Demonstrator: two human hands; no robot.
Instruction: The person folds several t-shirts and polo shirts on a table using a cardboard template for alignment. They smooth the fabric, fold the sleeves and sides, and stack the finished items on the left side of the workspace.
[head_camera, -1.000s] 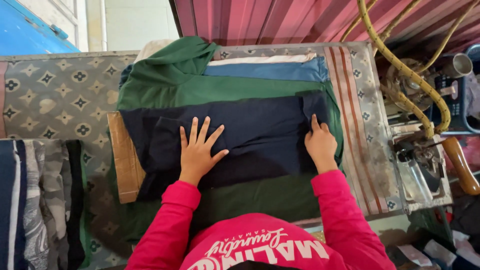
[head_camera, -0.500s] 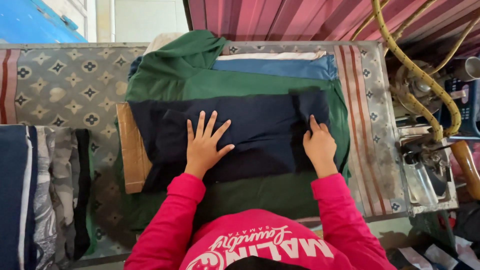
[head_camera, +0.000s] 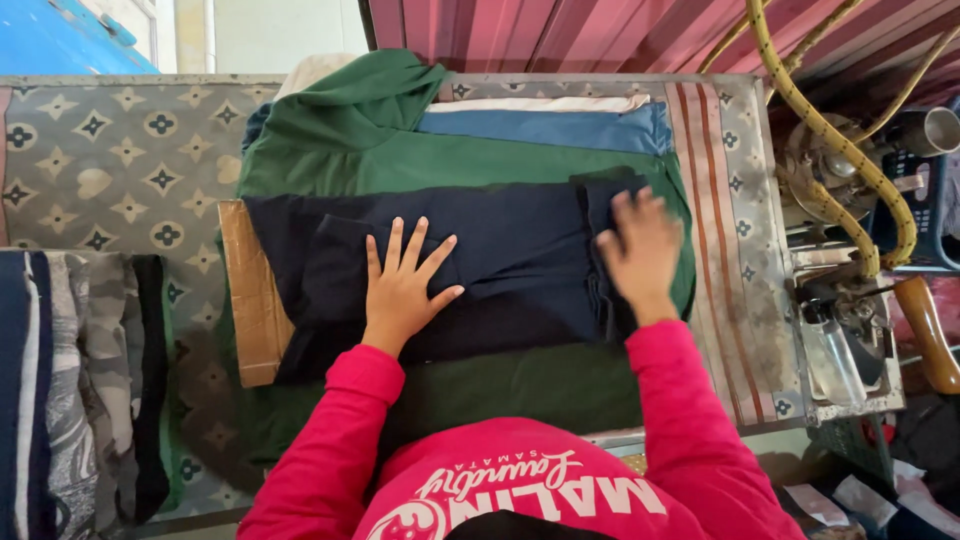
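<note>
Folding station: navy garment under both hands on a patterned padded table.

Patterned table cover (head_camera: 110, 160); green garment (head_camera: 400, 150) spread across it, a folded blue piece (head_camera: 540, 128) at its far edge; navy garment (head_camera: 500, 260) laid across the green one, its left end over a brown cardboard folding board (head_camera: 250, 300); stack of folded clothes (head_camera: 70, 390) at the table's left; yellow hose (head_camera: 830, 130) and a steam iron (head_camera: 850, 330) to the right. Left hand (head_camera: 405, 290) flat, fingers spread, pressing the navy cloth's middle. Right hand (head_camera: 640, 250) motion-blurred at the folded right edge; grip cannot be told. Risk, as judged: the board is off-centre, so the fold may come out uneven; the smooth green layer underneath may slide and drag the navy piece askew.
</note>
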